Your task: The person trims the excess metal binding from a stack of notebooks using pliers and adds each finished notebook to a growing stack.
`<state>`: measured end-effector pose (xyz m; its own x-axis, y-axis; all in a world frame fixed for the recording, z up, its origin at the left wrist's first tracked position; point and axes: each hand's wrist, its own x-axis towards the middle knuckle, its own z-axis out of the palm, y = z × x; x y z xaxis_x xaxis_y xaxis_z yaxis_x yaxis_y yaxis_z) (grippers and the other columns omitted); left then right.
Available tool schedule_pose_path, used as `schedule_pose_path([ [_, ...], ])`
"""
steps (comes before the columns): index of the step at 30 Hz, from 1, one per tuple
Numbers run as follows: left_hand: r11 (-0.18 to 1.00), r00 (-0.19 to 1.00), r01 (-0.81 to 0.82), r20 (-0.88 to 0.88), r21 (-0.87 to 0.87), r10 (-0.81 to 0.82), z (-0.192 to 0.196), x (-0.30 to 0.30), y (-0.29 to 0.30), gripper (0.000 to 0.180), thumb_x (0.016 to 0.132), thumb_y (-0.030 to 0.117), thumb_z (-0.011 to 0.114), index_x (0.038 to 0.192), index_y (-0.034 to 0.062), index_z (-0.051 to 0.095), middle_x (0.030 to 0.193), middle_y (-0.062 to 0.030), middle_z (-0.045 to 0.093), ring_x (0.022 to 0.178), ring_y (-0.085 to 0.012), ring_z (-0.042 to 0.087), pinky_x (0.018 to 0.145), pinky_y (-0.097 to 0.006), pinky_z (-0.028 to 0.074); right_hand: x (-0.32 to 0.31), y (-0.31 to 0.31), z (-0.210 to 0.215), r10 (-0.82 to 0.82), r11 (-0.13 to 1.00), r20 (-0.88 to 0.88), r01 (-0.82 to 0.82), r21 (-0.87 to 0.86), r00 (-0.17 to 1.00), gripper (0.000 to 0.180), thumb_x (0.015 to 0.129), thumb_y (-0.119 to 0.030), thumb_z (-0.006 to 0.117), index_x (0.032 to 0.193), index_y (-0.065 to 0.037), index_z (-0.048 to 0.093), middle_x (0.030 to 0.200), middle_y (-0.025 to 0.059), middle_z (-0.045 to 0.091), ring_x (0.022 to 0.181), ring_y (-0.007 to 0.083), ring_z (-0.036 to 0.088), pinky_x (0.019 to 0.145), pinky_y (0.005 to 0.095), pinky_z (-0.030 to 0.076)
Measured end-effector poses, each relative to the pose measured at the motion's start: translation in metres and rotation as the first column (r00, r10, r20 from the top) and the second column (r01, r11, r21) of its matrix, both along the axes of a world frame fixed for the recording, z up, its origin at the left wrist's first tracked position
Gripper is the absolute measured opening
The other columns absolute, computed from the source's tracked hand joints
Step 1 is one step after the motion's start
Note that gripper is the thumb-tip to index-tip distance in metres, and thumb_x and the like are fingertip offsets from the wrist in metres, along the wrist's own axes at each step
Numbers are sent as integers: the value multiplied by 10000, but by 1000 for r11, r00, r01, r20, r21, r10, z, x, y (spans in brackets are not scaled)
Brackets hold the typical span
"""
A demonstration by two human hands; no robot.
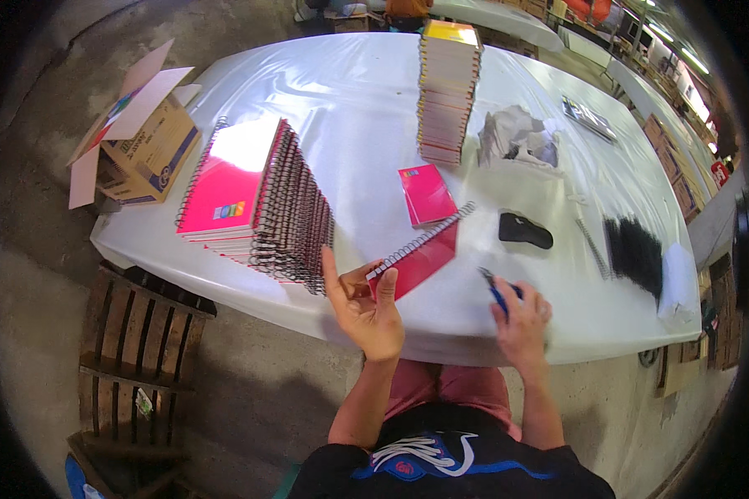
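My left hand [368,314] has its thumb and fingers closed on one end of a pink spiral notebook [431,264], tilted above the table with its wire coil along the upper edge. In my right hand [524,326] is a pair of pliers [501,293] with blue handles, jaws pointing toward the notebook but apart from it. Just beyond the notebook lies a small pink notebook or cover [427,195]. To my left rises a big stack of pink spiral notebooks [233,187]. A black, rounded flat object [525,230] rests beyond the pliers.
A tall stack of smaller spiral notebooks [448,100] stands at the far middle, beside crumpled plastic [518,137]. Black coils [634,254] are heaped at right, near a single coil [592,246]. An open cardboard box [148,151] sits at far left. A wooden slatted pallet [137,333] is below.
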<state>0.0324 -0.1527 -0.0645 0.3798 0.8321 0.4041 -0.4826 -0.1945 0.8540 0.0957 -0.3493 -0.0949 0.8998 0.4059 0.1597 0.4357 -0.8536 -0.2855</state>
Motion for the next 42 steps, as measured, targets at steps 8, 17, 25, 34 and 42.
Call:
schedule_pose_path([
  [8,983,962,179,215,-38,-167,34,-24,-15,560,910,8,478,1412,-19,232,1041,-126,558,957,-131,542,799,-205,441,6,16,44,525,488,-191,-109,866,829,779,816,-425,629,1402,-37,294,1415,146,320,1301,263,315,1039,430,265],
  [17,642,817,-576,367,506,444,100,-80,49,570,858,209,602,1312,-55,379,1180,-193,500,1163,-272,455,948,-379,373,28,151,160,771,-225,154,39,973,618,493,830,-70,651,1281,-33,454,1120,98,558,1025,141,548,878,290,462],
  [25,912,935,-350,134,215,327,101,-62,119,487,941,266,438,1358,21,386,1325,-153,465,1253,-208,389,1008,-378,273,73,259,249,775,-126,513,-705,698,370,430,876,-130,462,1303,-71,450,823,17,526,719,110,492,722,244,388],
  [34,936,981,-192,86,295,174,85,-52,134,550,957,328,468,1409,56,311,1392,-150,386,1241,-201,404,1042,-339,296,31,297,223,768,206,585,-965,163,263,384,936,-245,500,1308,-152,472,1164,95,593,1119,176,532,1064,388,200],
  [42,940,977,-210,95,268,191,83,-42,141,451,963,294,472,1314,14,439,1274,-122,515,1128,-179,505,985,-312,366,69,293,158,763,349,203,-655,670,613,447,949,-429,388,1306,-168,451,1079,151,642,1098,293,558,978,426,293],
])
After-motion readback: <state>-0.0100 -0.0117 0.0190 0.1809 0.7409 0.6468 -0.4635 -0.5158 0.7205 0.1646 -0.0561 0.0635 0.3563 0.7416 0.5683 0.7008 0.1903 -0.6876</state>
